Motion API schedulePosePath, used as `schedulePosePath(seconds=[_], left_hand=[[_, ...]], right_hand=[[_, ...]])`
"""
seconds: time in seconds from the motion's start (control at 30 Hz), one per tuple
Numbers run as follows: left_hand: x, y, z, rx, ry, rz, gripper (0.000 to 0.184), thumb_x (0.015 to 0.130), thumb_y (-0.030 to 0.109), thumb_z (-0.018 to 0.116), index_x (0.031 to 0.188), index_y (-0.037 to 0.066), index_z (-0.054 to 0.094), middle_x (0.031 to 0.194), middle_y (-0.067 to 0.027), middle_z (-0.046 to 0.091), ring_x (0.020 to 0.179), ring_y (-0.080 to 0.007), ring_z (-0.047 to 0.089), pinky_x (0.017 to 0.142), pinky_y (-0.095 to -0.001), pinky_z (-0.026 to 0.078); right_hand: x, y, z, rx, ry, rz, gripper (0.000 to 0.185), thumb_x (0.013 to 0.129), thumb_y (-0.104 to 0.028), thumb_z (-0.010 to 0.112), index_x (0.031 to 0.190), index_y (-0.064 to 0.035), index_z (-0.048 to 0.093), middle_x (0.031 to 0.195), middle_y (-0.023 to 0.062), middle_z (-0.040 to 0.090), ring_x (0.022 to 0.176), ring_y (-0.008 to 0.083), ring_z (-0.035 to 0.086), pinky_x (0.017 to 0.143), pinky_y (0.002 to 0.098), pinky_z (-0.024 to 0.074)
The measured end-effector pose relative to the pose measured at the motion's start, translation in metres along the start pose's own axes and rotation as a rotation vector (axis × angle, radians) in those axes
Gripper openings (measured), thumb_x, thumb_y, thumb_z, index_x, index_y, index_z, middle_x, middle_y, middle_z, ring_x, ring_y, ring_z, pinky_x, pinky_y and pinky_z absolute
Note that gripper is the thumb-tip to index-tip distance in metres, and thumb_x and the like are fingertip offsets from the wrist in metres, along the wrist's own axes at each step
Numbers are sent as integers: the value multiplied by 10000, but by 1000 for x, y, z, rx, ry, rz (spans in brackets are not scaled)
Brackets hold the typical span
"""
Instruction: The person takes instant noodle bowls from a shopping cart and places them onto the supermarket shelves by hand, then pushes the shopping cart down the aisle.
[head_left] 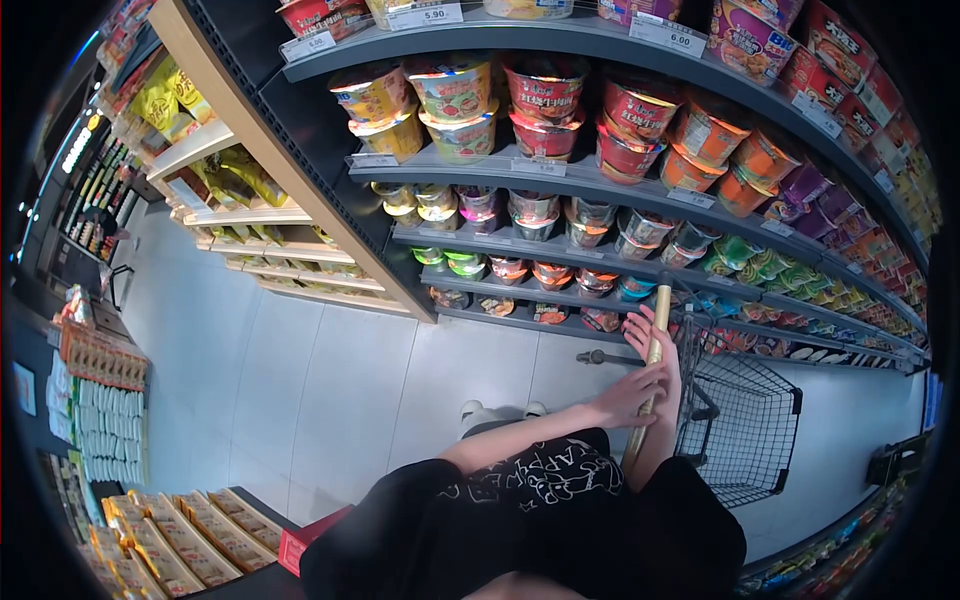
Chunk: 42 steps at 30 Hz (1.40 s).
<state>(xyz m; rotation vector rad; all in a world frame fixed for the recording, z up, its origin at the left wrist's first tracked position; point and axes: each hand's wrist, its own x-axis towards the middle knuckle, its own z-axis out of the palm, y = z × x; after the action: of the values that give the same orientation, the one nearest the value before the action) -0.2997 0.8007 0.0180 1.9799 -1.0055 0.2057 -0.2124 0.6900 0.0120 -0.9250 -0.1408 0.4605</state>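
A black wire shopping cart (740,420) stands at my right, with its long gold-coloured handle bar (662,305) running up from my body. My left hand (637,395) crosses over from the left, its fingers bent round the lower part of the bar. Further up, my right hand (648,335) is against the bar with its fingers spread out to the left; the bar hides part of the palm. The left fingers lie close to the right wrist, and I cannot tell whether they touch.
Ahead, tall dark shelves (440,165) carry stacked instant noodle cups (545,90) and bowls with price tags. A wooden-edged rack (330,200) of yellow packets stands to the left. Brown packaged goods (170,530) fill a display at lower left. Pale floor tiles (350,370) lie between them.
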Motion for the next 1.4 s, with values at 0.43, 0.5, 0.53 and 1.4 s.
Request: schedulePosePath(seconds=[0.43,0.5,0.53,1.4], left_hand=[[-3,2,-7,-66,3,-22,383,669,188,621,975,41,444,1201,-117,318,1203,-291,221,941,-385,262],[-2,3,-10,-60,-8,-27,384,668,187,622,976,43,444,1201,-116,319,1209,-293,212,943,-385,258],[-2,4,-11,-64,-10,-30,378,668,181,620,972,44,443,1197,-118,324,1212,-297,207,945,-391,257],[14,3,13,-137,39,-46,384,624,128,607,954,52,427,1181,-130,328,1210,-346,186,971,-430,223]], right_hand=[[-8,-7,27,-76,28,-12,484,826,-228,439,1219,5,280,1114,168,461,1026,232,468,884,318,367],[-4,-6,21,-64,4,-1,482,826,-229,437,1219,3,280,1111,165,463,1025,229,470,881,320,369],[-2,-4,18,-61,-17,20,481,827,-230,435,1220,1,281,1109,162,466,1024,226,471,879,322,371],[-9,-20,4,-202,53,-50,429,771,-150,460,1146,35,361,929,174,565,952,222,526,854,289,379]])
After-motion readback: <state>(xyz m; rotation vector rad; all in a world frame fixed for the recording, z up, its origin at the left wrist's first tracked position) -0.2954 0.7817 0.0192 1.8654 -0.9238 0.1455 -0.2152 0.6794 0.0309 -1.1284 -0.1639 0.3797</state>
